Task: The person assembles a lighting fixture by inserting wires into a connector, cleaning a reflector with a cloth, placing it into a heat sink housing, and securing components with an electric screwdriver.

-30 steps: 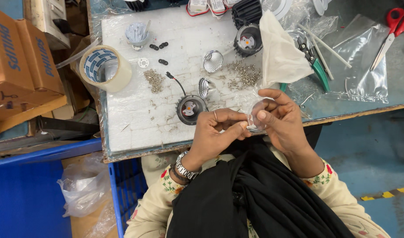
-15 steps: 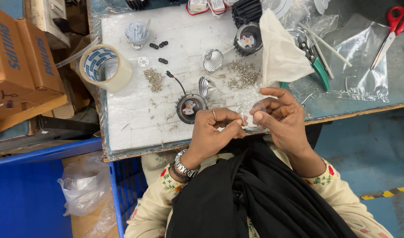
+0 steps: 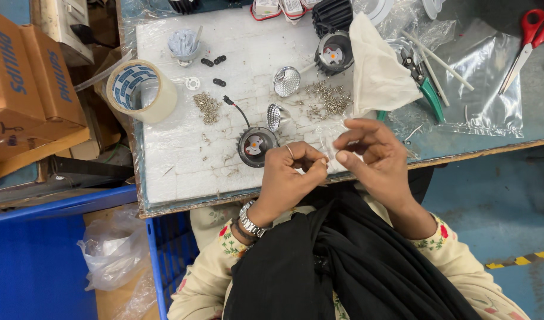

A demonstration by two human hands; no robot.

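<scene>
Head view, left to right — what have you got?

— Cardboard boxes (image 3: 29, 77) stand at the far left, off the white surface (image 3: 171, 160). On it sits 1 roll of tape (image 3: 138, 90), then a small heap of screws (image 3: 207, 107) kept loose within my reach.

— And in the middle?

— 1 round black lamp housing (image 3: 253, 146) lies face up just beside my left hand (image 3: 289, 178), near enough to take up. My left hand's fingers are curled together, tips pinched; I cannot tell what is between them, it is too small to see.

— The right?

— My right hand (image 3: 375, 157) is held just beside the left, over the surface edge, fingers partly apart, thumb and forefinger nearly meeting. I judge both grips work on 1 tiny part, close to my body for steadiness.

— Further right?

— A second pile of screws (image 3: 328, 99), a white cloth (image 3: 375, 71), green-handled pliers (image 3: 426, 89), and red scissors (image 3: 533, 35) at the far corner, set well apart.
</scene>
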